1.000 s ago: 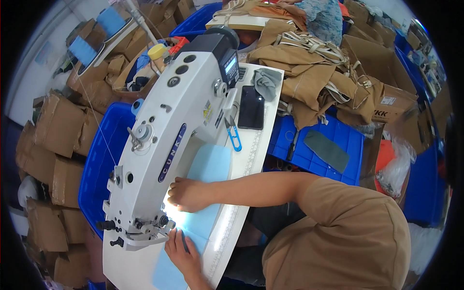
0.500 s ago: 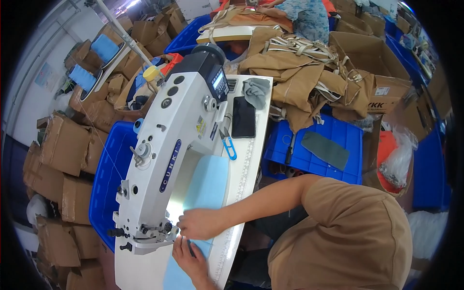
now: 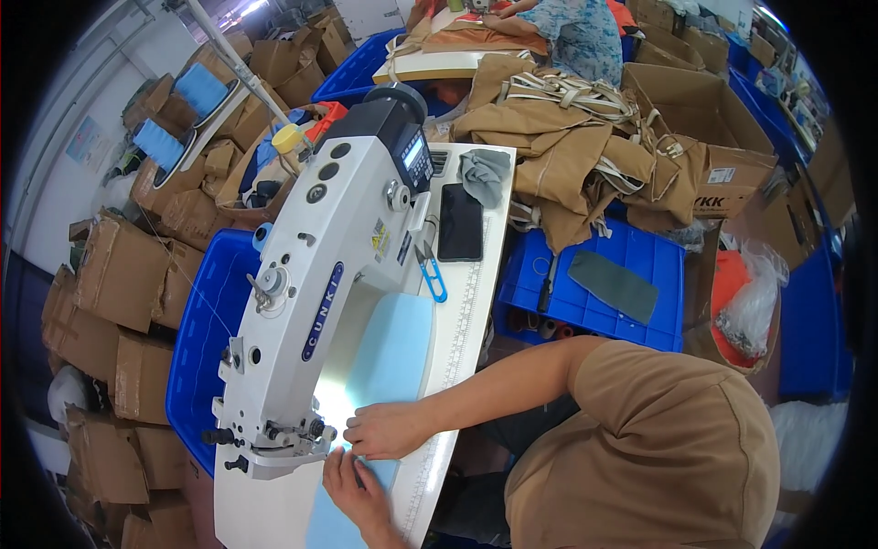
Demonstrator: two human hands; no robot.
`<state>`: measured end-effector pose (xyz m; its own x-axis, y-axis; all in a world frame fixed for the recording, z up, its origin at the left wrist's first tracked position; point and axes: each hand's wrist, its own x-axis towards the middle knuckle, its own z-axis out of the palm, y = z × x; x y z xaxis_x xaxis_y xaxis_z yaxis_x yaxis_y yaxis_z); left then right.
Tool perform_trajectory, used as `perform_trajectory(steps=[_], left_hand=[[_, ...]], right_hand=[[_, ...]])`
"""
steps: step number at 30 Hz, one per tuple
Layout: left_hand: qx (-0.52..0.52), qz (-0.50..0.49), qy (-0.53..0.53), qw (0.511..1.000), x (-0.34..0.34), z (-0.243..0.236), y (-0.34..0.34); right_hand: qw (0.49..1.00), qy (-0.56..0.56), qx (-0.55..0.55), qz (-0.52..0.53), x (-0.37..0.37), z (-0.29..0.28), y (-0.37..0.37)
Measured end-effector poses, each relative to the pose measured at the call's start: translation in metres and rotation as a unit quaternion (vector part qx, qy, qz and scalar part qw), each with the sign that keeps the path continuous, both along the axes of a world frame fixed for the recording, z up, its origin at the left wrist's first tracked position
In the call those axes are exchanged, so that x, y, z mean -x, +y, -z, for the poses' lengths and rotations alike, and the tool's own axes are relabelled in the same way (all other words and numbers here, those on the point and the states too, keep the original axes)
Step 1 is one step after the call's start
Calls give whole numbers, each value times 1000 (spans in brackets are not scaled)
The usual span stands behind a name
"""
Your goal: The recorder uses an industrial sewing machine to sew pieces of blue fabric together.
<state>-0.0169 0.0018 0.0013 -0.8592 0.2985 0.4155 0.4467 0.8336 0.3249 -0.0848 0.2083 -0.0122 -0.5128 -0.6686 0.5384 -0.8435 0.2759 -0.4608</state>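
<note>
A light blue fabric piece [image 3: 391, 343] lies along the bed of a white sewing machine [image 3: 306, 302]. It passes beside the needle area and reaches the lower edge of the table. My right hand [image 3: 389, 430] is on the fabric just right of the presser foot, its fingers curled and closed on the cloth. Just below it, my left hand [image 3: 355, 494] rests on the same piece with its fingers stretched toward the needle. The stitching spot itself is partly hidden by my fingertips and the machine head.
Blue thread snips [image 3: 433, 274], a black phone [image 3: 460, 222] and a grey cloth [image 3: 485, 176] lie on the table. A blue crate [image 3: 594, 274] bears a dark green fabric piece [image 3: 615, 286]. Brown fabric [image 3: 558, 156] is piled behind. Another person [image 3: 576, 37] works at the far table.
My right hand has shifted slightly right and down, with its fingers more curled. My left hand has moved a little left. The fabric stays under both hands.
</note>
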Motion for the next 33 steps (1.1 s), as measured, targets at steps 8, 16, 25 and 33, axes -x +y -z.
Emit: perform_trajectory(steps=[8, 16, 25, 33], left_hand=[[-79, -57, 66, 993, -6, -6, -9], [-121, -107, 82, 983, -4, -6, -15], [-171, -146, 12, 974, -3, -3, -23], [-182, -141, 51, 972, 3, -1, -19]], right_hand=[[1000, 7, -5, -4, 1, 3, 0], [1000, -5, -1, -11, 4, 3, 2], [1000, 7, 14, -7, 1, 4, 0], [1000, -2, 11, -13, 2, 3, 4]])
